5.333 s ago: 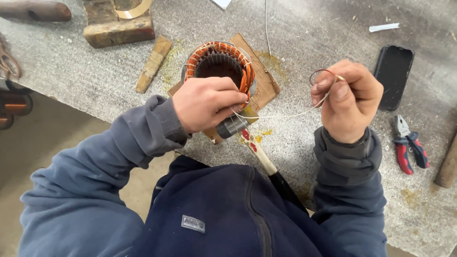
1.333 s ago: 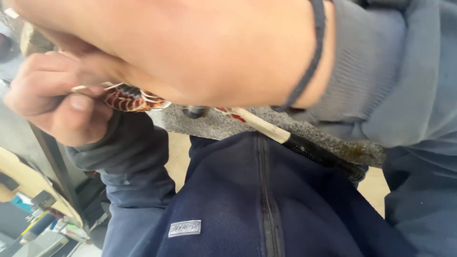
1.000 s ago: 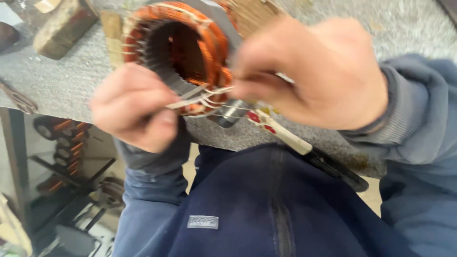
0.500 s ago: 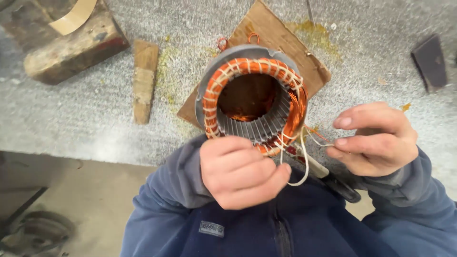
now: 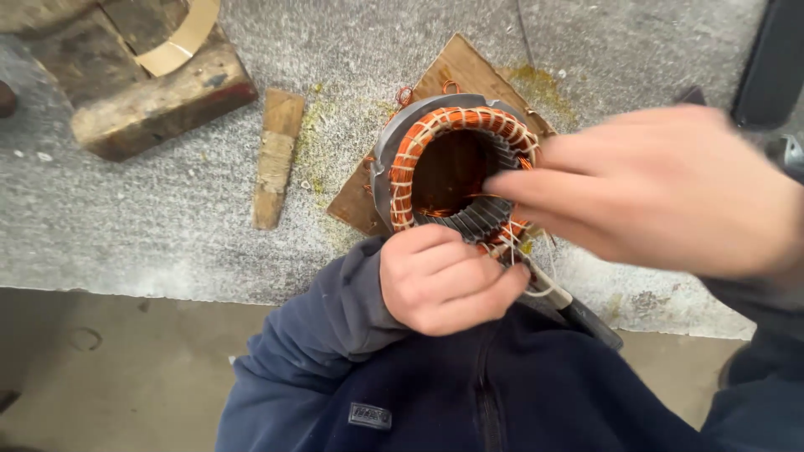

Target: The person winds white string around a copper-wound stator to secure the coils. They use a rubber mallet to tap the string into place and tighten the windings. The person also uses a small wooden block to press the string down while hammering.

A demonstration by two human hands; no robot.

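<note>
Fingers [image 5: 469,285] of the left hand [image 5: 444,289] curl shut at the near rim of the motor stator [image 5: 456,167], pinching the pale lacing cord [image 5: 536,280], while the blurred right hand [image 5: 670,192] reaches its loosely spread fingers across the bore. Standing on a wooden board [image 5: 469,71] on the grey workbench [image 5: 126,226], the stator looks heavy and rigid, best steadied by its steel shell, its copper windings [image 5: 410,155] easily nicked. A wooden wedge [image 5: 276,159], a timber block [image 5: 159,105] and a dark-handled tool [image 5: 586,318] lie nearby, none blocking the work.
</note>
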